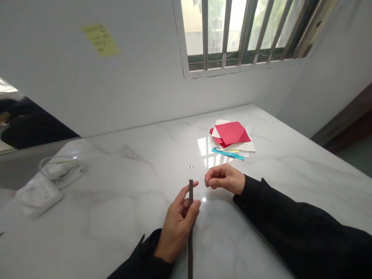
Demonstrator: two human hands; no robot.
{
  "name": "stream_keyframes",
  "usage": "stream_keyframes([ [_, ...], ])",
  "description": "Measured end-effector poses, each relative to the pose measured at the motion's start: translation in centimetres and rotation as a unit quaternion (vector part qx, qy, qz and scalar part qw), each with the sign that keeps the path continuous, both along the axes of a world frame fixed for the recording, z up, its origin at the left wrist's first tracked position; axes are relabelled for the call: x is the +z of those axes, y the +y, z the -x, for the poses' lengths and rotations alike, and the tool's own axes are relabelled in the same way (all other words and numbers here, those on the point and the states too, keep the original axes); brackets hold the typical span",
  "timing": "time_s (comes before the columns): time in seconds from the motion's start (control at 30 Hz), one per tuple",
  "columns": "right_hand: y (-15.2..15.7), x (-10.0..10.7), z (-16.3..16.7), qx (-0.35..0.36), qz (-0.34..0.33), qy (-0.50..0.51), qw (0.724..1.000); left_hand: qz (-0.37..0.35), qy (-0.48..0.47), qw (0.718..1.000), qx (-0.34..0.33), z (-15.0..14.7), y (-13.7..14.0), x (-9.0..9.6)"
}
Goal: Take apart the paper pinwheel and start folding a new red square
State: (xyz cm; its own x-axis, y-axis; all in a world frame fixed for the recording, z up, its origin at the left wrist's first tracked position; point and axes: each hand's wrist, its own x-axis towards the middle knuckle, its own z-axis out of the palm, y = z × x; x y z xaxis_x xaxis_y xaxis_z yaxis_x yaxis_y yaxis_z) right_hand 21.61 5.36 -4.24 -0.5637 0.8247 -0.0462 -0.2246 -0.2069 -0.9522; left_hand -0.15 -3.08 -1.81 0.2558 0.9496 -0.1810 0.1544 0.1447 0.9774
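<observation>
My left hand [179,221] grips a narrow dark brown strip [190,255] between thumb and fingers. The strip stands out a little past the fingers at its top end and runs down out of the bottom of the view; its material is unclear. To the right of that end, apart from it, my right hand [223,179] is closed, thumb against curled fingertips. A tiny brownish bit may show at the fingertips, too small to name. Two small shiny round pieces [190,167] lie side by side on the table just beyond the strip's end.
A loose pile of red, white, yellow and blue sheets [232,133] lies at the back right of the marbled white table [122,217]. At the left are a white charger with a coiled cable [59,170] and a white box-like item [40,195]. Behind stands a wall with a barred window.
</observation>
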Motion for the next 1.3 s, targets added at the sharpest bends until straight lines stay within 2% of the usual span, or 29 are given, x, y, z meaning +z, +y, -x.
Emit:
stream_keyframes([
  [0.17, -1.8, -0.3, 2.0, -0.009, 0.032, 0.066, 0.997, -0.007, -0.003, 1.000, -0.025, 0.1, -0.5, -0.8],
  [0.3, -2.5, -0.3, 2.5, -0.012, 0.018, 0.095, 0.995, -0.027, 0.002, 0.998, -0.056, 0.2, -0.9, -0.8],
  [0.4, -2.7, -0.3, 2.5, 0.012, 0.001, 0.108, 0.994, -0.031, 0.000, 0.997, -0.064, 0.1, -1.2, -0.5],
  [0.67, -2.9, 0.5, 2.3, -0.002, -0.016, 0.093, 0.996, -0.001, -0.024, 0.999, -0.042, -0.4, -1.4, 0.3],
  [0.9, -3.1, 0.5, 2.3, -0.023, -0.010, 0.075, 0.997, 0.003, -0.068, 0.998, 0.003, -0.4, -1.6, -0.2],
  [1.03, -3.1, 0.3, 2.5, -0.022, -0.012, 0.080, 0.997, 0.004, -0.091, 0.996, -0.015, -0.5, -1.7, -0.2],
  [1.2, -3.2, 0.4, 2.6, -0.007, -0.024, 0.115, 0.993, -0.016, -0.049, 0.997, -0.050, -0.7, -1.6, 0.5],
  [1.3, -3.1, 0.4, 2.5, -0.021, -0.016, 0.103, 0.994, -0.018, -0.043, 0.997, -0.064, -0.7, -1.6, 0.7],
])
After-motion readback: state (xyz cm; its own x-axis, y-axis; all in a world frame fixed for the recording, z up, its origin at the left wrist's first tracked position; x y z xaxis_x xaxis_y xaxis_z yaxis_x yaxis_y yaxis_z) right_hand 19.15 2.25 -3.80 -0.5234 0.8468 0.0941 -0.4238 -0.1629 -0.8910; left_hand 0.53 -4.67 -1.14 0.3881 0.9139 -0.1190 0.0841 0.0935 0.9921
